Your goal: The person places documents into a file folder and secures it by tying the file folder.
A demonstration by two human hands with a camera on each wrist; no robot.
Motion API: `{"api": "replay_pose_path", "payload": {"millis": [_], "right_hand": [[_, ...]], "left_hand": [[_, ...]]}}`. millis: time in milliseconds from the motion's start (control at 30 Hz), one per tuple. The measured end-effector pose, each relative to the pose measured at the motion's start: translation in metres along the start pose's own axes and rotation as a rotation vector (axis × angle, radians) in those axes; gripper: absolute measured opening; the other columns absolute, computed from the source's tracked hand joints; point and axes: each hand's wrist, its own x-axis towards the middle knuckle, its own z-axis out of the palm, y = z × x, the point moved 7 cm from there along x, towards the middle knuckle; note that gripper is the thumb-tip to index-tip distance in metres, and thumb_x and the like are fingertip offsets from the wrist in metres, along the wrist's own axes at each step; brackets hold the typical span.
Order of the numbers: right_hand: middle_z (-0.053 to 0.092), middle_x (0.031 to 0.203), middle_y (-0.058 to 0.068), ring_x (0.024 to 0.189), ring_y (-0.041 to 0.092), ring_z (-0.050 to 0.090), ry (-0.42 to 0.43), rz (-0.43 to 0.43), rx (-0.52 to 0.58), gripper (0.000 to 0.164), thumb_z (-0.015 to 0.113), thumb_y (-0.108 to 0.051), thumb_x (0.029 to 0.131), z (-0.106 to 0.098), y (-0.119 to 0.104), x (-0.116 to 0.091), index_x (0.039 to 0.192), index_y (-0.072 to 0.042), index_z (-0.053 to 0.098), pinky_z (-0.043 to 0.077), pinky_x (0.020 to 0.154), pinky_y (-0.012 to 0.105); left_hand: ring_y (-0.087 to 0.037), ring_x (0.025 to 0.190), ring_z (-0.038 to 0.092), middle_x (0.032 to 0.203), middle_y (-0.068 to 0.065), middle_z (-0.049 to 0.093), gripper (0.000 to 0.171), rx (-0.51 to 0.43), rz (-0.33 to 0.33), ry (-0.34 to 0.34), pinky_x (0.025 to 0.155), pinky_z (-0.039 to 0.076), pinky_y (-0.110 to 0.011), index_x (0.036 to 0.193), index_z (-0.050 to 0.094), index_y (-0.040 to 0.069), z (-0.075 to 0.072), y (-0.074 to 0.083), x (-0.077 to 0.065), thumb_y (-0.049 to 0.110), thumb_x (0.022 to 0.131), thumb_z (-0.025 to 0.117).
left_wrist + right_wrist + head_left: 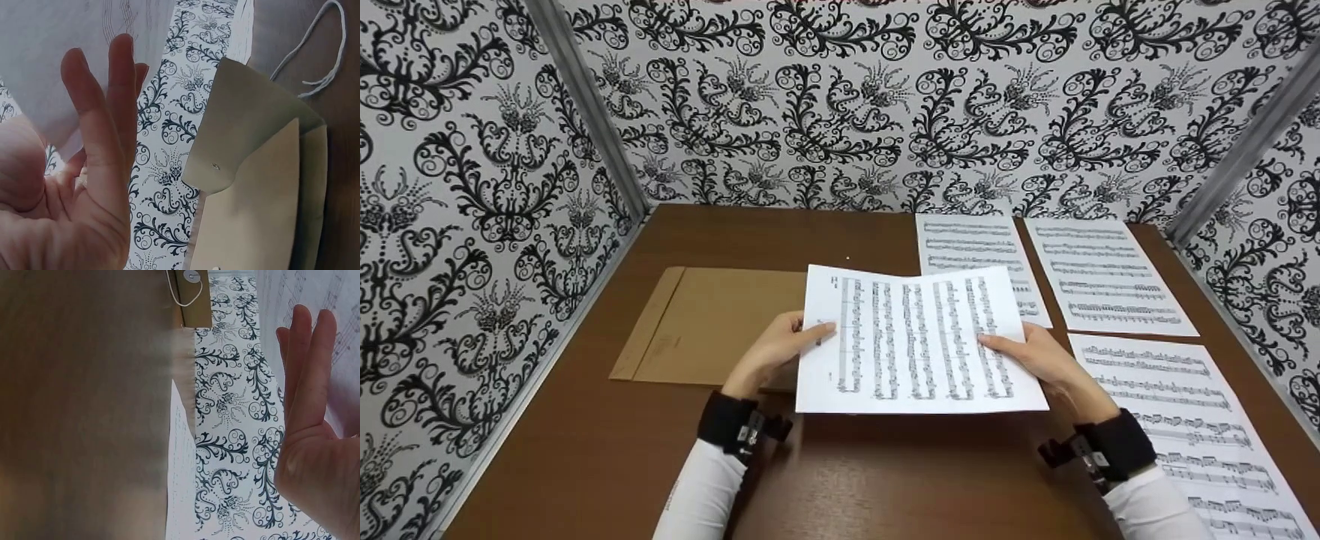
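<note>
Both hands hold a sheet of music above the table, turned sideways so its staves run up and down; its upper edge dips in the middle. My left hand pinches the left edge, thumb on the printed face, and in the left wrist view its fingers lie behind the paper. At the right edge, my right hand grips likewise, with its fingers behind the sheet. A brown paper envelope lies behind the left hand, partly covered by the sheet.
Three more music sheets lie at the right: one at the back, one beside it and one nearer me. A white string hangs by the envelope's open flap. Patterned walls enclose the brown table.
</note>
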Motion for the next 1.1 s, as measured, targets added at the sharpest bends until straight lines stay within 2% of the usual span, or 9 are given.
{"api": "replay_pose_path", "payload": {"millis": [100, 333, 433, 533, 667, 800, 1000, 1100], "right_hand": [[0.079, 0.088, -0.006, 0.071, 0.012, 0.078, 0.018, 0.003, -0.036, 0.036, 0.062, -0.03, 0.103, -0.004, -0.004, 0.0, 0.126, -0.002, 0.061, 0.063, 0.063, 0.029], [0.079, 0.085, -0.007, 0.069, 0.012, 0.077, 0.076, 0.008, -0.049, 0.036, 0.063, -0.029, 0.102, -0.011, -0.01, 0.003, 0.123, 0.0, 0.062, 0.063, 0.062, 0.029], [0.078, 0.083, -0.008, 0.067, 0.011, 0.076, 0.105, 0.018, -0.07, 0.038, 0.065, -0.03, 0.101, -0.015, -0.012, 0.005, 0.123, 0.001, 0.062, 0.063, 0.061, 0.029], [0.077, 0.081, -0.009, 0.066, 0.01, 0.076, 0.134, 0.027, -0.107, 0.041, 0.065, -0.031, 0.1, -0.018, -0.014, 0.007, 0.124, 0.003, 0.062, 0.062, 0.06, 0.028], [0.076, 0.079, -0.011, 0.065, 0.008, 0.075, 0.16, 0.038, -0.133, 0.044, 0.065, -0.03, 0.1, -0.02, -0.017, 0.008, 0.126, 0.005, 0.059, 0.062, 0.06, 0.026], [0.075, 0.078, -0.011, 0.064, 0.007, 0.074, 0.176, 0.039, -0.14, 0.046, 0.066, -0.028, 0.1, -0.022, -0.018, 0.011, 0.128, 0.007, 0.058, 0.061, 0.059, 0.026], [0.074, 0.078, -0.013, 0.065, 0.005, 0.073, 0.183, 0.036, -0.191, 0.054, 0.065, -0.028, 0.101, -0.026, -0.017, 0.015, 0.137, 0.01, 0.052, 0.061, 0.06, 0.025], [0.073, 0.079, -0.013, 0.066, 0.005, 0.073, 0.185, 0.033, -0.217, 0.057, 0.064, -0.028, 0.101, -0.028, -0.018, 0.017, 0.141, 0.01, 0.05, 0.061, 0.062, 0.024]], "left_hand": [[-0.009, 0.077, 0.074, 0.098, -0.004, 0.079, 0.037, 0.014, 0.012, 0.028, 0.069, 0.06, -0.023, 0.128, 0.063, -0.006, -0.005, 0.002, 0.0, 0.02, 0.101, 0.063], [-0.012, 0.087, 0.075, 0.123, -0.023, 0.073, 0.045, 0.046, 0.014, 0.087, 0.082, 0.064, -0.034, 0.139, 0.056, -0.006, -0.013, 0.001, 0.0, 0.016, 0.101, 0.063], [-0.019, 0.097, 0.075, 0.129, -0.028, 0.069, 0.049, 0.101, 0.021, 0.133, 0.086, 0.064, -0.038, 0.143, 0.053, -0.006, -0.017, 0.001, 0.001, 0.014, 0.1, 0.064], [-0.033, 0.11, 0.073, 0.135, -0.032, 0.064, 0.054, 0.164, 0.025, 0.181, 0.091, 0.062, -0.044, 0.146, 0.049, -0.008, -0.019, 0.0, 0.002, 0.012, 0.099, 0.065], [-0.045, 0.125, 0.065, 0.138, -0.034, 0.06, 0.059, 0.277, 0.054, 0.221, 0.1, 0.058, -0.048, 0.146, 0.046, -0.012, -0.017, 0.001, 0.004, 0.01, 0.095, 0.068], [-0.045, 0.127, 0.063, 0.138, -0.034, 0.06, 0.06, 0.419, 0.078, 0.252, 0.108, 0.053, -0.049, 0.142, 0.05, -0.014, -0.013, 0.003, 0.006, 0.011, 0.092, 0.072], [-0.044, 0.134, 0.057, 0.139, -0.03, 0.061, 0.066, 0.653, 0.04, 0.299, 0.115, 0.046, -0.052, 0.142, 0.053, -0.011, -0.009, 0.003, 0.007, 0.023, 0.09, 0.076], [-0.045, 0.135, 0.055, 0.141, -0.031, 0.06, 0.072, 0.752, 0.023, 0.325, 0.114, 0.046, -0.053, 0.142, 0.052, -0.012, -0.007, 0.004, 0.007, 0.03, 0.088, 0.078]]}}
